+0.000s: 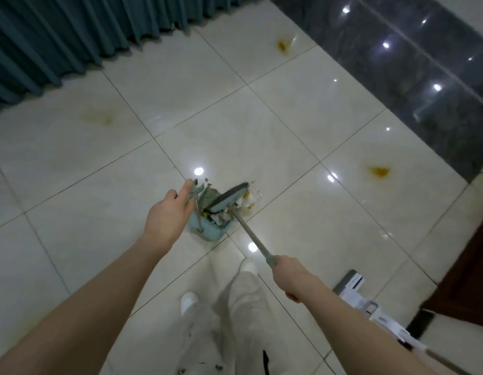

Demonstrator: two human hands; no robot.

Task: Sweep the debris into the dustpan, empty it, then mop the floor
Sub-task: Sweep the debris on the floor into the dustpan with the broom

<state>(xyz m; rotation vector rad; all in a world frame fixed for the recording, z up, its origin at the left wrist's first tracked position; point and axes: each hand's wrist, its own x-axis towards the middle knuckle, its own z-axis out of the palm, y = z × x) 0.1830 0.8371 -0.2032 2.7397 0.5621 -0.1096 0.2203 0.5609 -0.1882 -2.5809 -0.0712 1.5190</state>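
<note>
A teal dustpan stands on the white tile floor in the middle of the view. My left hand holds the top of its upright handle. My right hand grips the grey broom handle. The broom head, teal with dark bristles, lies over the dustpan's mouth against a pile of pale crumpled debris. Some of the debris sits inside the pan, partly hidden by the broom head.
Yellow-brown stains mark the tiles at the far middle, right and left. A white flat mop lies on the floor at lower right. Teal curtains hang at the back left. Dark glossy tiles run along the right.
</note>
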